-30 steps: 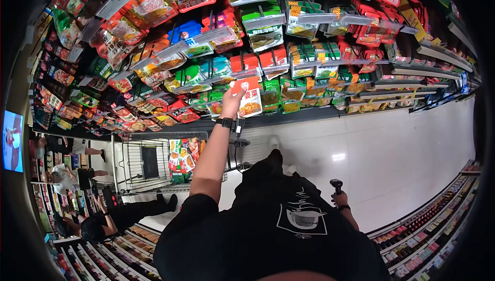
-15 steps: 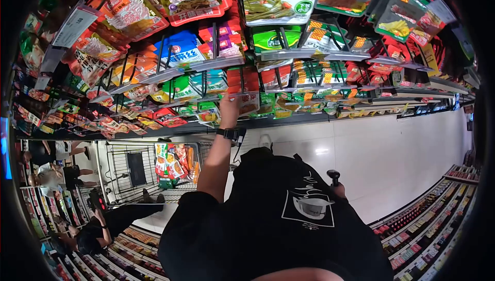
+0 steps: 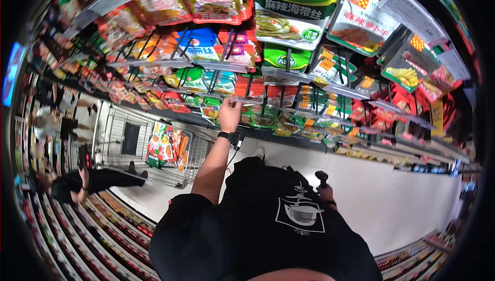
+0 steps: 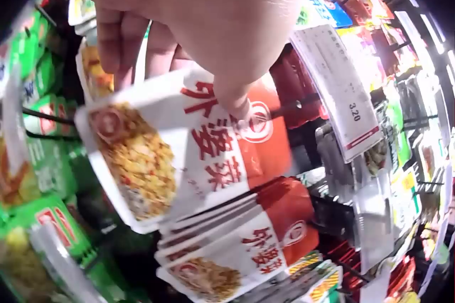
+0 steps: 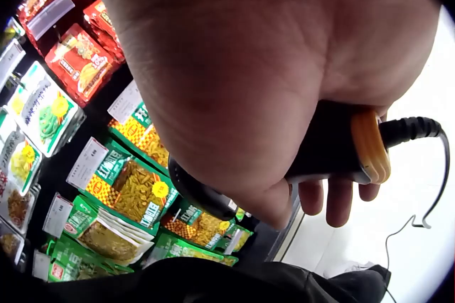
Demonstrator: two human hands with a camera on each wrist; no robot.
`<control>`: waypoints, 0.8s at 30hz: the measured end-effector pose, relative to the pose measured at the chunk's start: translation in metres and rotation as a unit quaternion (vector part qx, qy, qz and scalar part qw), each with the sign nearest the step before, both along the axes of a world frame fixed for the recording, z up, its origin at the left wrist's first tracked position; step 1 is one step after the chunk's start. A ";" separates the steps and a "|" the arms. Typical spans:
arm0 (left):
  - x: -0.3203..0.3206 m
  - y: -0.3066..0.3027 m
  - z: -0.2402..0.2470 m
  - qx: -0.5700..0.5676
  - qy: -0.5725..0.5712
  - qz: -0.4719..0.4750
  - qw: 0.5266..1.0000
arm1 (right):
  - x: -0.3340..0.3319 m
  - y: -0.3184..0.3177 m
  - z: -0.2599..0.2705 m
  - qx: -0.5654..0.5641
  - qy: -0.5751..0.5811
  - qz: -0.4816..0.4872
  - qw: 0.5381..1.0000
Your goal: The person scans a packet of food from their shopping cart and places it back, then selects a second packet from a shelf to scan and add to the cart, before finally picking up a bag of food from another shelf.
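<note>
My left hand is at the rack's lower hooks. In the left wrist view its thumb presses the red top of a red-and-white food packet, with fingers behind it. Several matching packets hang in a row right beside it. By the hand a price tag sticks out from a hook. Down at my right side, my right hand grips a black handheld scanner. The right wrist view shows the scanner's orange-banded end and the cord leaving it; the palm hides much of its body.
Hanging packets fill the rack, among them large green seaweed packs. A shopping cart with several packets stands to the left. Beyond it is a person in black. Pale floor runs right, with low shelves behind.
My left hand has carried the red-and-white packet from in front of the rack in to the hooks. The head view has come closer to the rack and tilted. My right hand keeps the scanner low.
</note>
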State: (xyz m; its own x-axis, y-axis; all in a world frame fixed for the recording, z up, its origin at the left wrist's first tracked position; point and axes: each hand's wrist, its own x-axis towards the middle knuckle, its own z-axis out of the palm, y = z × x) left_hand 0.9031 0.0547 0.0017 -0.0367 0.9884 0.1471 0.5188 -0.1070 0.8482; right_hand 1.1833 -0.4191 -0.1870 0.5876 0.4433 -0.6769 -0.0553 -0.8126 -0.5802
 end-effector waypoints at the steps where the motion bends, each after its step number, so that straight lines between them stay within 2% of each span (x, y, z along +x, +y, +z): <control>1: -0.008 -0.008 -0.010 0.008 -0.004 0.021 1.000 | 0.000 0.006 0.024 -0.023 -0.053 0.068 0.996; 2: -0.019 -0.017 -0.021 0.047 0.025 0.057 0.997 | 0.011 0.002 0.018 -0.056 -0.045 0.122 0.990; 3: -0.029 -0.027 -0.032 0.085 0.055 0.092 0.991 | 0.018 -0.003 0.016 -0.063 -0.027 0.135 0.989; 5: -0.059 -0.057 -0.058 -0.063 0.077 0.103 0.990 | 0.036 -0.013 0.015 -0.062 -0.024 0.171 0.983; 6: -0.067 -0.079 -0.056 -0.081 0.089 0.107 0.987 | 0.048 -0.024 -0.002 -0.031 -0.065 0.244 0.967; 7: -0.076 -0.105 -0.056 -0.102 0.102 0.107 0.984 | 0.059 -0.026 -0.004 -0.056 -0.035 0.220 0.973; 9: -0.102 -0.153 -0.088 -0.159 0.098 0.103 0.977 | 0.073 -0.025 0.007 -0.075 -0.012 0.249 0.965; 11: -0.130 -0.208 -0.117 -0.242 0.164 0.118 0.949 | 0.085 -0.025 0.013 -0.122 -0.012 0.292 0.949; 13: -0.181 -0.266 -0.192 -0.313 0.166 0.121 0.927 | 0.088 -0.015 0.029 -0.130 -0.021 0.312 0.941; 15: -0.203 -0.316 -0.195 -0.490 0.144 0.074 0.857 | 0.088 -0.002 0.042 -0.146 -0.034 0.366 0.919; 16: -0.212 -0.342 -0.200 -0.490 0.134 0.089 0.857 | 0.090 0.002 0.036 -0.127 -0.040 0.385 0.913; 17: -0.222 -0.368 -0.207 -0.511 0.247 0.001 0.824 | 0.093 0.004 0.020 -0.124 -0.043 0.402 0.906; 19: -0.239 -0.409 -0.217 -0.523 0.453 -0.182 0.699 | 0.093 0.010 -0.007 -0.088 0.008 0.351 0.932; 20: -0.223 -0.410 -0.151 -0.503 0.481 -0.283 0.660 | 0.092 0.015 -0.015 -0.081 0.009 0.358 0.930; 21: -0.231 -0.424 -0.157 -0.508 0.475 -0.277 0.663 | 0.085 0.022 -0.016 -0.080 0.009 0.353 0.932; 23: -0.250 -0.446 -0.169 -0.583 0.300 -0.058 0.753 | 0.066 0.036 -0.003 -0.069 0.005 0.373 0.925; 24: -0.256 -0.455 -0.178 -0.574 0.223 0.053 0.786 | 0.058 0.041 -0.004 -0.068 -0.004 0.393 0.917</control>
